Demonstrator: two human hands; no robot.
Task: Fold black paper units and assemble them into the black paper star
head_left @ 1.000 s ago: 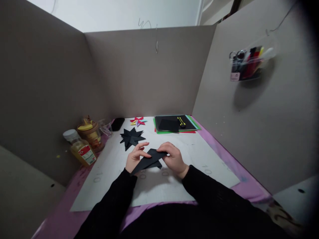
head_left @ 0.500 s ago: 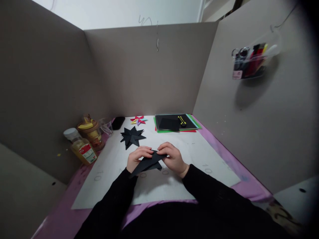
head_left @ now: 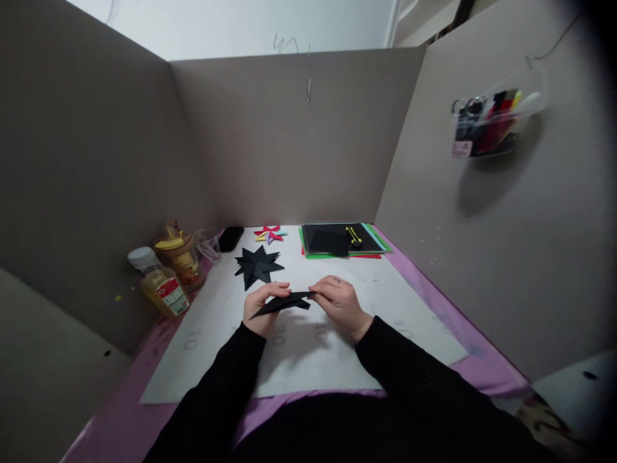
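Note:
Both my hands hold a folded black paper piece (head_left: 284, 302), long and pointed, a little above the white sheet (head_left: 308, 360). My left hand (head_left: 260, 307) grips its left part with fingers curled round it. My right hand (head_left: 340, 302) pinches its right end. A finished black paper star (head_left: 258, 265) lies just beyond my left hand. Further back lies a small red, yellow and purple paper star (head_left: 268, 234).
A stack of coloured paper with black on top (head_left: 342, 240) and a yellow-and-black tool (head_left: 354, 236) sits at the back right. A bottle (head_left: 161, 285), a jar (head_left: 179, 253) and a black object (head_left: 230, 238) stand at the left. Cardboard walls enclose the desk; a pen holder (head_left: 491, 119) hangs on the right.
The black piece has been turned from lying tilted and broad to nearly edge-on and level between my hands. Both hands shifted slightly away from me.

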